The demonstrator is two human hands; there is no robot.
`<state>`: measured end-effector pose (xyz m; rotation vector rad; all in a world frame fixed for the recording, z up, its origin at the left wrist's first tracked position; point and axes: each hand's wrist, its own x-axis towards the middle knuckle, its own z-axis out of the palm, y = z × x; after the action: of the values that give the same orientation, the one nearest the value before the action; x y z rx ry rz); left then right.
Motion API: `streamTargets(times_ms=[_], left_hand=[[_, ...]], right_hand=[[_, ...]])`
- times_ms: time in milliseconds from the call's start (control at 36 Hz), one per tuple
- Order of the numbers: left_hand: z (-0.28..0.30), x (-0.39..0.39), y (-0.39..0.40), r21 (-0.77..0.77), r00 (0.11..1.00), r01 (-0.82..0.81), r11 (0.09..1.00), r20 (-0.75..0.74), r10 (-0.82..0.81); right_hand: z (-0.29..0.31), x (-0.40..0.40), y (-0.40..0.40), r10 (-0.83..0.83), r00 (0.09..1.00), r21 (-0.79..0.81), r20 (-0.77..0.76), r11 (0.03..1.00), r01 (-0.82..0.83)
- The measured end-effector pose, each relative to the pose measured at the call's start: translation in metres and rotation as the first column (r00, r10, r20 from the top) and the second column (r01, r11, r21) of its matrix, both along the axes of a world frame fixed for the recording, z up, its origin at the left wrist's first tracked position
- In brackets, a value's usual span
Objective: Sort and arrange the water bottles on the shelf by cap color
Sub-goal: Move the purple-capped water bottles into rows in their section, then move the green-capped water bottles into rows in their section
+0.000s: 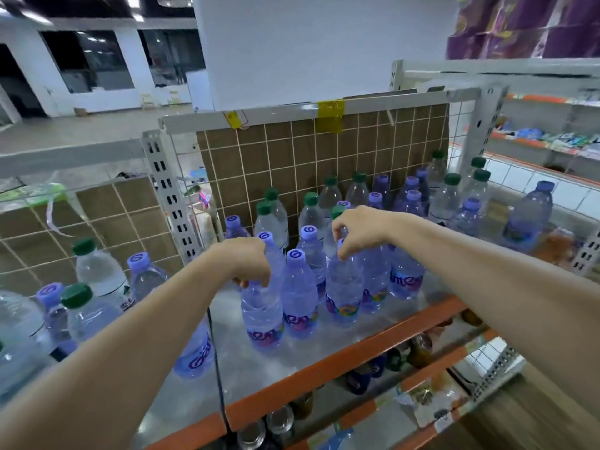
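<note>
Both hands reach over the shelf. The left hand grips the cap of a purple-capped bottle at the front. At its two o'clock, the right hand pinches the cap of another purple-capped bottle. Green-capped bottles stand behind, toward twelve o'clock, against the wire grid.

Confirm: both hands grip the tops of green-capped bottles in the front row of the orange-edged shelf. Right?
Not quite: the caps are purple, not green. In the head view the left hand and the right hand each grip the top of a purple-capped bottle in the front row of the orange-edged shelf. The green-capped bottles stand farther back.
</note>
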<state>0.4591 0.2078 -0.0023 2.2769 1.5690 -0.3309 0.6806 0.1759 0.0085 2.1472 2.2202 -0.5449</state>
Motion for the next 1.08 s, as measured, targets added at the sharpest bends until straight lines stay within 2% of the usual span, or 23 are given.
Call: streamTargets(times_ms=[389,556,639,722,806,889,944,1083], left_hand=[[0.0,0.009,0.002,-0.042,0.995,-0.081,0.996,-0.055,0.078],[0.013,0.012,0.002,-0.107,0.981,-0.133,0.985,-0.154,0.116],[0.03,0.015,0.011,-0.031,0.977,-0.167,0.985,-0.138,0.162],[0.044,0.02,0.03,0.231,0.976,-0.215,0.949,0.009,0.219],[0.047,0.031,0.051,0.394,0.969,-0.247,0.885,0.128,0.213],[0.04,0.042,0.071,0.363,0.95,-0.299,0.883,0.202,0.239],[0.032,0.046,0.083,0.33,0.945,-0.313,0.891,0.201,0.257],[0.015,0.053,0.101,0.233,0.944,-0.32,0.918,0.162,0.287]], right_hand=[[-0.008,0.011,0.032,0.177,0.984,-0.183,0.01,0.968,-0.172],[0.013,0.016,0.043,0.239,0.971,-0.293,-0.007,0.928,-0.231],[0.03,0.026,0.053,0.216,0.974,-0.154,-0.061,0.962,-0.224],[0.04,0.04,0.066,0.177,0.983,0.072,-0.038,0.982,-0.174],[0.037,0.051,0.078,0.177,0.983,0.135,0.056,0.974,-0.183],[0.03,0.057,0.086,0.189,0.974,0.143,0.125,0.968,-0.206],[0.025,0.058,0.089,0.201,0.971,0.133,0.132,0.967,-0.218],[0.02,0.056,0.094,0.207,0.978,0.022,-0.033,0.978,-0.207]])
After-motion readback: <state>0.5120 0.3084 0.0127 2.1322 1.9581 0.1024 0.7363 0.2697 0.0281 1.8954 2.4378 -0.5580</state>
